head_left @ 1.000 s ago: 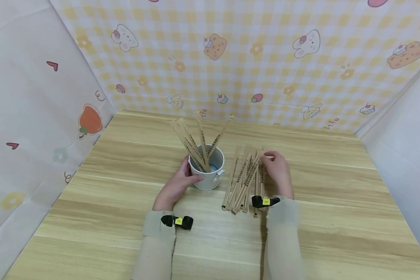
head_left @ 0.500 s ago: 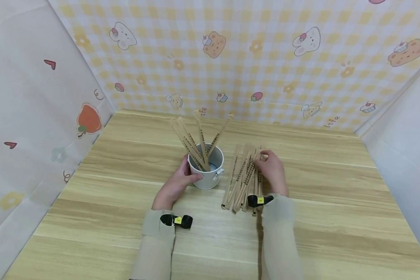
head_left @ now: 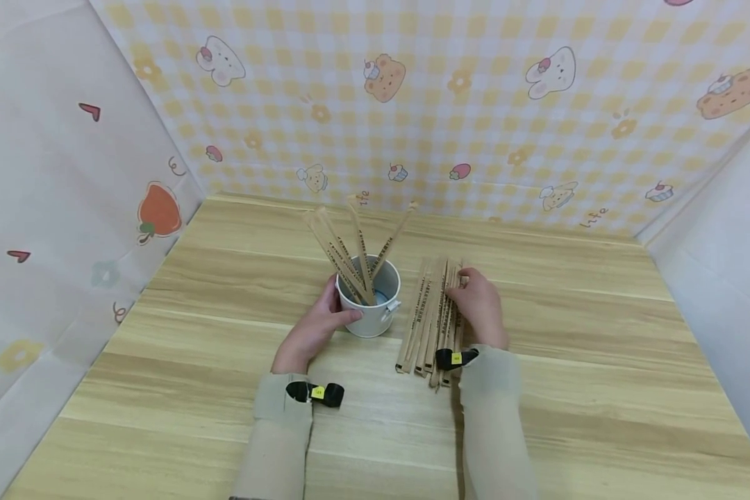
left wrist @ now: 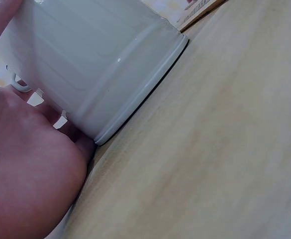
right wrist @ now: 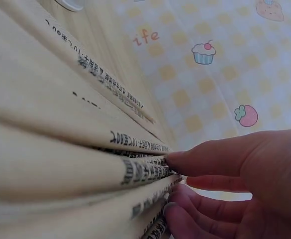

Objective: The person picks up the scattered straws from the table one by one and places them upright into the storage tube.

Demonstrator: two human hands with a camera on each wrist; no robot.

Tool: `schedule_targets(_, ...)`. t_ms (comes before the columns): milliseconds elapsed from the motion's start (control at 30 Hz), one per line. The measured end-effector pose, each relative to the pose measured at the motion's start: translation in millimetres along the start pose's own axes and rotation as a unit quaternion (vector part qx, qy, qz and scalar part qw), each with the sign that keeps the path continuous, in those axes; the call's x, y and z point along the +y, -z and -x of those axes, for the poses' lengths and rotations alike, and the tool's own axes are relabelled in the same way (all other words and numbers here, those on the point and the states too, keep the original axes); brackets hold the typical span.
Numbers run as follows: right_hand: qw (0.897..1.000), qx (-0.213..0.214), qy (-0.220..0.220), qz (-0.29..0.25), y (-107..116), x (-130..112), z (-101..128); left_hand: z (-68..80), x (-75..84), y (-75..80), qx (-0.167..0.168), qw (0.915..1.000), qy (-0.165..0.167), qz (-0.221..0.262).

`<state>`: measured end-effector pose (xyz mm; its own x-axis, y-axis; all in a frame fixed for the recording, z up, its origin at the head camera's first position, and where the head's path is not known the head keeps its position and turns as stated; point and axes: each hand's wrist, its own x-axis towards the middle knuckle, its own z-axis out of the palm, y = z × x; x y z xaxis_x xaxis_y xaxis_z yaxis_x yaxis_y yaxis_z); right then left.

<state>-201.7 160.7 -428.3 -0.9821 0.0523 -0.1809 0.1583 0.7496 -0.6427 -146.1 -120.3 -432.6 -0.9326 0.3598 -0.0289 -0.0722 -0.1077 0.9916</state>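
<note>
A small white metal bucket (head_left: 367,323) stands on the table, and several paper-wrapped straws (head_left: 357,267) lean out of it. My left hand (head_left: 315,326) grips the bucket's left side, thumb at the front near the rim; in the left wrist view its fingers curl behind the white wall. Right of the bucket lies a bunch of more paper-wrapped straws (head_left: 425,316), roughly side by side and printed with dark lettering. My right hand (head_left: 480,305) is at the bunch's right side, where thumb and fingertips pinch straws, seen close in the right wrist view.
The wood-grain table (head_left: 600,361) extends to both sides. A yellow checked cloth (head_left: 462,125) with cartoon prints hangs along the back, and a white printed cloth (head_left: 69,208) closes off the left side.
My right hand has moved a little left along the bunch, and the slanted straws on top now lie straighter, closer together. The left hand and bucket have stayed put.
</note>
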Motion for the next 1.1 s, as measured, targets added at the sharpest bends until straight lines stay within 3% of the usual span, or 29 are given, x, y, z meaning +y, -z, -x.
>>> schedule_targets(233, 1.0, -0.003, -0.003, -0.002, 2, 1, -1, -0.1, 0.4, -0.4, 0.0, 1.0, -0.003, 0.0)
schedule_targets(500, 0.999, -0.018, -0.017, -0.048, 10, 3, 1, -0.3, 0.1, -0.6, 0.002, 1.0, -0.002, -0.001)
schedule_targets(667, 0.997, 0.012, -0.009, -0.074, 21, 1, 4, 0.4, 1.1, -1.0, 0.005, 1.0, 0.0, -0.009)
schedule_targets(767, 0.992, 0.03, -0.008, -0.119, 29, -3, 6, 0.8, 2.0, -1.0, 0.002, 1.0, 0.0, -0.006)
schedule_targets(967, 0.97, 0.093, -0.009, -0.223, 44, -11, 11, 2.4, 3.6, -1.3, 0.001, 1.0, -0.003, -0.001)
schedule_targets(1033, 0.955, 0.127, -0.006, -0.266, 49, -15, 14, 2.4, 4.0, -1.6, 0.0, 1.0, -0.002, -0.003)
schedule_targets(1100, 0.93, 0.159, 0.006, -0.331, 55, -21, 19, 1.9, 4.1, -2.7, 0.0, 1.0, -0.002, 0.0)
